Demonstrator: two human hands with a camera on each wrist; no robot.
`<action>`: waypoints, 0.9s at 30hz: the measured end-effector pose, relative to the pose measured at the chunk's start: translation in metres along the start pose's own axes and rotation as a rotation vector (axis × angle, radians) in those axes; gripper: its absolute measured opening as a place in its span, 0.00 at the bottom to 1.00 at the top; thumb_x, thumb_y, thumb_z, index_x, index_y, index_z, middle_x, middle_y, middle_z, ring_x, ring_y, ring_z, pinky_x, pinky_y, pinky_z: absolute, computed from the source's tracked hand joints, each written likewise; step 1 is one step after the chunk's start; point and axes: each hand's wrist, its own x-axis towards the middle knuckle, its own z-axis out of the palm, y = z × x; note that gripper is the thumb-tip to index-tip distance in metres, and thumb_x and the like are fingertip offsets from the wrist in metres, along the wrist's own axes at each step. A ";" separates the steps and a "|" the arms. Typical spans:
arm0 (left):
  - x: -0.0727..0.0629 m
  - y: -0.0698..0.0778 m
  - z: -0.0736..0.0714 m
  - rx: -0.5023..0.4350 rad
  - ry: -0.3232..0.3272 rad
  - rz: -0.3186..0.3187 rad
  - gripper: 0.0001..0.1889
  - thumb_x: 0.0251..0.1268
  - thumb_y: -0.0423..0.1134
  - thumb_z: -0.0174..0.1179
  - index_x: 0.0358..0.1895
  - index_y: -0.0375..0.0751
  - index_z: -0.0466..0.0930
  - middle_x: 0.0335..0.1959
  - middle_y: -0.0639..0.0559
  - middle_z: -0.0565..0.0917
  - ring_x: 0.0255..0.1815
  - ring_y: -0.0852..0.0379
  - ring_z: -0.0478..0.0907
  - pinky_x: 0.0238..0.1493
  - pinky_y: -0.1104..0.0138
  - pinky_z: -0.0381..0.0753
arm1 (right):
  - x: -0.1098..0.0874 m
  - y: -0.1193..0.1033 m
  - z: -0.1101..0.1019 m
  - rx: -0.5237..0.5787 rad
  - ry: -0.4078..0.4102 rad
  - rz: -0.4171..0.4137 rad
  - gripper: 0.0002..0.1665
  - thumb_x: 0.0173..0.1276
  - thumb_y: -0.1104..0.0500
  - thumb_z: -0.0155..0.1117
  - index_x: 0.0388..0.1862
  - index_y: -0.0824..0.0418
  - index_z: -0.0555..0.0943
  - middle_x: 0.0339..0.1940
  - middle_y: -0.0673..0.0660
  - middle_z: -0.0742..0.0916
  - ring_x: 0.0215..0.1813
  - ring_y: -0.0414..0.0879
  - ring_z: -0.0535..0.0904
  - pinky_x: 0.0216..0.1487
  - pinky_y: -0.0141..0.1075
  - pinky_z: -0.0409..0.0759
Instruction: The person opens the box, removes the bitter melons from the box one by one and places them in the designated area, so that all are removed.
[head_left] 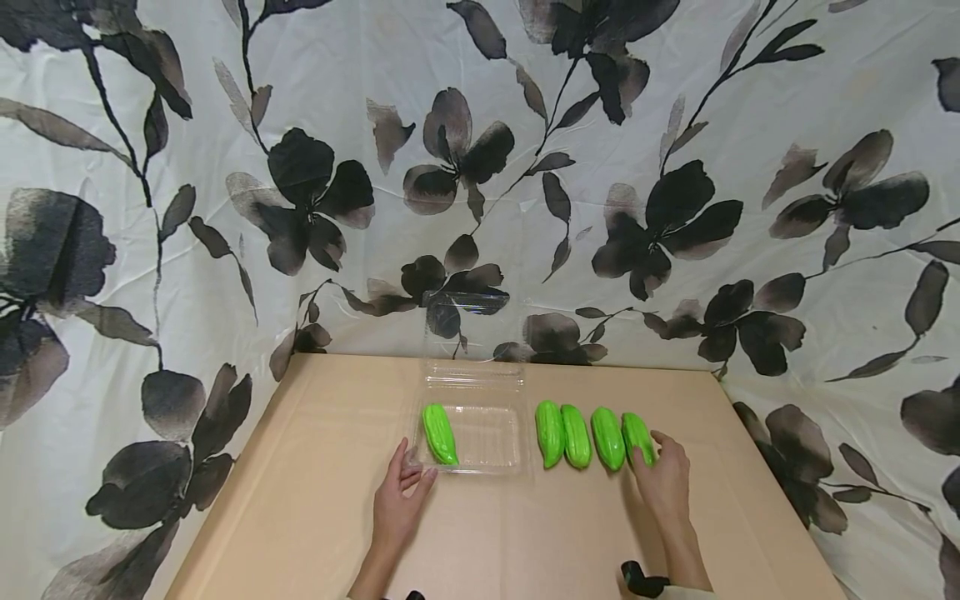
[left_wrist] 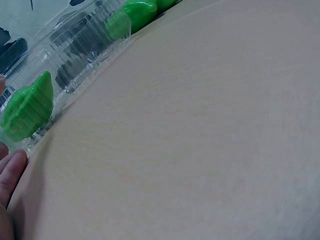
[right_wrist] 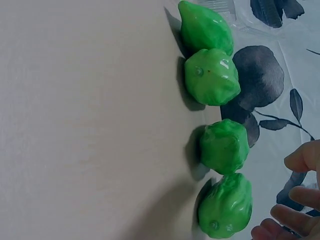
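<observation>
A clear plastic clamshell container sits on the table with its lid raised at the back. One bumpy green cucumber lies in its left part. My left hand holds the container's front left corner, thumb at the front edge and fingers along the side. Right of the container, several more cucumbers lie in a row, the nearest to it being a green cucumber. My right hand is at the rightmost cucumber, thumb and fingers spread; the right wrist view shows a gap between fingertips and cucumber.
The light wooden-coloured table ends at the back just behind the container. A white cloth with dark flowers hangs behind and around it. A black strap mount sits on the right wrist.
</observation>
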 end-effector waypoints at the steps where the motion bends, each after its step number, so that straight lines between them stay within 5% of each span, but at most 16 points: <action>1: 0.000 0.000 0.000 0.000 0.000 -0.002 0.40 0.66 0.51 0.67 0.77 0.47 0.60 0.60 0.38 0.82 0.50 0.45 0.87 0.55 0.51 0.85 | 0.000 -0.001 0.000 0.001 0.001 -0.004 0.31 0.73 0.58 0.56 0.69 0.74 0.68 0.65 0.75 0.73 0.62 0.67 0.69 0.56 0.61 0.74; 27: 0.000 0.000 0.000 0.001 -0.006 -0.007 0.40 0.66 0.51 0.67 0.77 0.47 0.60 0.58 0.39 0.83 0.50 0.45 0.87 0.55 0.52 0.86 | 0.000 -0.015 0.010 0.015 0.016 -0.029 0.29 0.73 0.56 0.57 0.66 0.73 0.70 0.63 0.71 0.76 0.61 0.64 0.71 0.58 0.58 0.74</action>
